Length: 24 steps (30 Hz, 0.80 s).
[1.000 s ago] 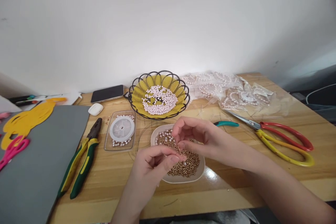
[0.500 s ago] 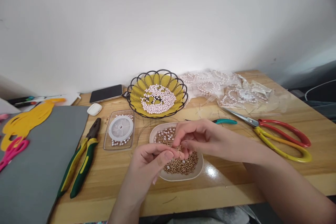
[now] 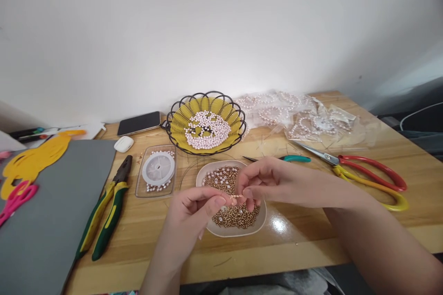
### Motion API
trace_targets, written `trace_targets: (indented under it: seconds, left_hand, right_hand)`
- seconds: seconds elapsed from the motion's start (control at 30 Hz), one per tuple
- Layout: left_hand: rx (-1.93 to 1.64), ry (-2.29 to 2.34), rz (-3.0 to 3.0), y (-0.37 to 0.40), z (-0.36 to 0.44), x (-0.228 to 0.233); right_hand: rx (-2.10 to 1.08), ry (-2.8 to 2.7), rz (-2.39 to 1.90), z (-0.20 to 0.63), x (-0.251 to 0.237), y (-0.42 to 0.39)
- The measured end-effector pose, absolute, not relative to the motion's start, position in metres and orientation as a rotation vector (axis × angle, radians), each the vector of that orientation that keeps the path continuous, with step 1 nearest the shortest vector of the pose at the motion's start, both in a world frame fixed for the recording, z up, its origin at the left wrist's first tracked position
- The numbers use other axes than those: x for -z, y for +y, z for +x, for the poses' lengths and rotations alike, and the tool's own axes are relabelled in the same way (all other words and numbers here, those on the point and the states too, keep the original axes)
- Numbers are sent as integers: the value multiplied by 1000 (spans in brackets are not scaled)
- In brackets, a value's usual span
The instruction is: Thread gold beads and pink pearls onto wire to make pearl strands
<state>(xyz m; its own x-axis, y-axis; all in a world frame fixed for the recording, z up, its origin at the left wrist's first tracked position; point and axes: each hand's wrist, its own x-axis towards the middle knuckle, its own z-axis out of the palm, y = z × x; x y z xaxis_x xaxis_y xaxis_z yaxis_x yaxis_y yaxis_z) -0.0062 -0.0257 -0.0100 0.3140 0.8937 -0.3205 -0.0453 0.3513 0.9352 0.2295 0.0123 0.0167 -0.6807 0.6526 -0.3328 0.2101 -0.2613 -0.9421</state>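
Between my two hands stretches a short strand of small gold beads (image 3: pixel 236 196). My left hand (image 3: pixel 199 209) pinches its left end between thumb and forefinger. On the right end, my right hand (image 3: pixel 268 184) is closed with thumb and fingertips together. Both hands are held above a cream dish (image 3: pixel 237 233) filled with gold beads and some pearl-like beads. The string or wire inside the strand is too fine to make out. Behind the dish stands a yellow and black woven basket (image 3: pixel 173 124) holding many pale pink beads.
Left of the dish are a clear tray (image 3: pixel 138 189) with a white spool (image 3: pixel 158 169), green-yellow pliers (image 3: pixel 110 212), an earbud case (image 3: pixel 123 144) and a phone (image 3: pixel 139 123). To the right lie red-yellow scissors (image 3: pixel 334 161), a teal-handled tool (image 3: pixel 296 158) and bagged bead strands (image 3: pixel 304 117). Pink scissors (image 3: pixel 17 198) rest on a grey mat (image 3: pixel 62 221).
My hands have drawn slightly apart, the right one moving to the right, so the bead strand between them now shows. The view has shifted a little.
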Motion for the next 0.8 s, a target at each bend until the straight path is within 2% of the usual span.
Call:
trace_targets:
  seconds: [0.23,0.6,0.8]
  left_hand:
    - [-795,1107,1055,-23,-12,10]
    - [-862,1122,1026,-21,-9,8]
    - [-865,1127,1066,-24,-4,3]
  right_hand:
    - [-2130,-1550,-1044,226,-14,13]
    - [-2139,-1532,-1004,222,-16,12]
    - [-2005,-1601,-958,219,-15,7]
